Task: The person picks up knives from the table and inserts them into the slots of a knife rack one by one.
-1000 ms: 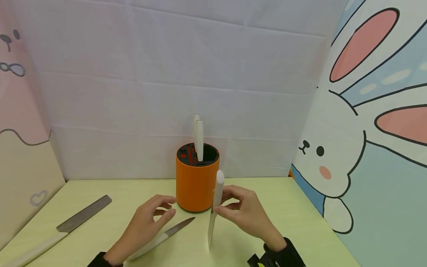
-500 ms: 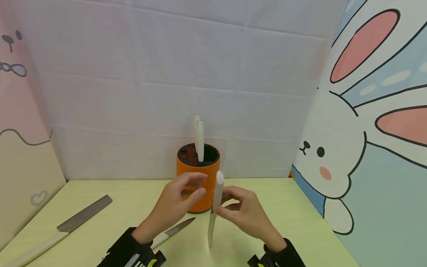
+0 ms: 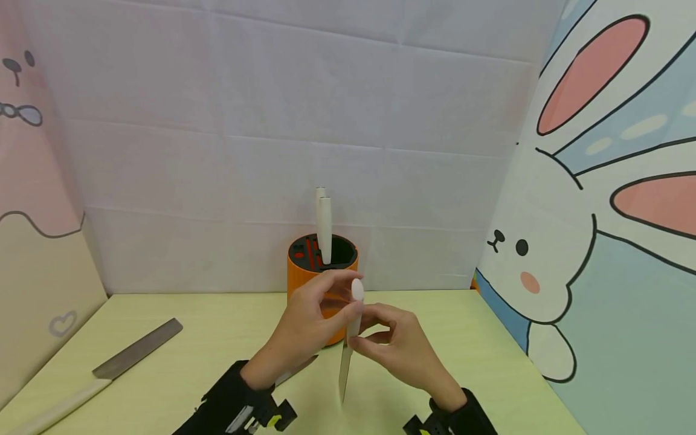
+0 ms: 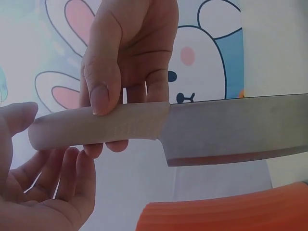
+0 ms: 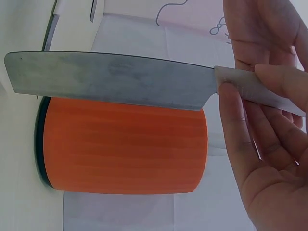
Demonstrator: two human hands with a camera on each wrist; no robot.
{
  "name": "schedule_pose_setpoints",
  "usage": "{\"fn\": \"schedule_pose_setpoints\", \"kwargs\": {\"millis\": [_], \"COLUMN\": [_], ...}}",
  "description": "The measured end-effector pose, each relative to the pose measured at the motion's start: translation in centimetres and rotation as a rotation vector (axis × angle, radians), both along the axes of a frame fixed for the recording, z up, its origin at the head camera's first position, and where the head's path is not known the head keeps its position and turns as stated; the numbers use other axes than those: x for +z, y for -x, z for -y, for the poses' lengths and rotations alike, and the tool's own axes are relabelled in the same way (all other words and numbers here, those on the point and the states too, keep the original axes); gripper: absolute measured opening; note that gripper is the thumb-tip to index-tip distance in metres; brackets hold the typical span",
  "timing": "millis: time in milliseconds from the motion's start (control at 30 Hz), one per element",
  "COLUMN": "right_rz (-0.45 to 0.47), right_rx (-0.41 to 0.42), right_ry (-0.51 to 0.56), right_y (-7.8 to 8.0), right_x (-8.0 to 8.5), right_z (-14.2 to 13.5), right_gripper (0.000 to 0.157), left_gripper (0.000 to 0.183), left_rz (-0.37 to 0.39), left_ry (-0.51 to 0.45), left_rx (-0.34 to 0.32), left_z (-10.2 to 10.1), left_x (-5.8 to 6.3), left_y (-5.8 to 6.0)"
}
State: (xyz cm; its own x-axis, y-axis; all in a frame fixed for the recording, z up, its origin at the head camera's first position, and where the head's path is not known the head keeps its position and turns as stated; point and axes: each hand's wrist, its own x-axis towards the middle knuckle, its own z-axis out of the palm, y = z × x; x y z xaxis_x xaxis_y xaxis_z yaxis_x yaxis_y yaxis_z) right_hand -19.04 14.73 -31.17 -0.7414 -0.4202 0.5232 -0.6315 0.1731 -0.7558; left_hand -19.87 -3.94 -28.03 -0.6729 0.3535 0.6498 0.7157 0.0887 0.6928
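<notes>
A broad-bladed kitchen knife [image 4: 231, 127] with a white handle stands nearly upright, blade down, in front of the orange knife block [image 3: 303, 284]. My right hand [image 3: 402, 347] pinches its handle near the blade, the thumb on one side and fingertips on the other. My left hand [image 3: 312, 314] is around the handle's butt end, fingers loosely bent; in the left wrist view its thumb and fingertips lie at the handle's edges without a plain grip. Behind my left hand, a smaller knife [image 3: 296, 370] lies on the table, mostly hidden.
Two white handles [image 3: 325, 229] stick up from the block's black slotted top. A long rectangular-bladed knife [image 3: 138, 349] lies on the pale table [image 3: 467, 338] at the left. A white sheet [image 3: 304, 121] hangs behind, with a rabbit-printed panel [image 3: 614, 290] at the right.
My left hand has moved right and slightly up, from over the smaller knife to the butt of the upright knife's handle. My right hand and its knife have stayed put.
</notes>
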Motion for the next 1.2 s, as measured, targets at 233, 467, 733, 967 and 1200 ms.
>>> {"fn": "schedule_pose_setpoints", "kwargs": {"millis": [233,467,733,967,1200], "right_rz": [0.002,-0.002,-0.007,-0.032,-0.053], "right_rx": [0.004,0.005,0.003,-0.01,-0.049], "right_ry": [0.01,0.005,0.0,0.005,0.01], "right_y": [0.0,0.1,0.0,-0.1,0.6], "right_x": [0.0,0.0,0.0,0.1,-0.6], "right_z": [0.0,0.0,0.0,0.2,-0.2], "right_gripper": [0.032,0.031,0.03,0.03,0.034], "left_gripper": [0.036,0.037,0.034,0.032,0.033], "left_rz": [-0.005,0.002,0.033,0.024,-0.007], "left_ry": [0.004,0.005,0.006,-0.013,-0.004], "left_rx": [0.004,0.006,0.05,0.036,0.028], "left_z": [-0.2,-0.2,-0.3,-0.1,0.5], "left_x": [-1.0,-2.1,-0.1,-0.9,-1.2], "left_y": [0.9,2.1,-0.3,0.6,2.6]}}
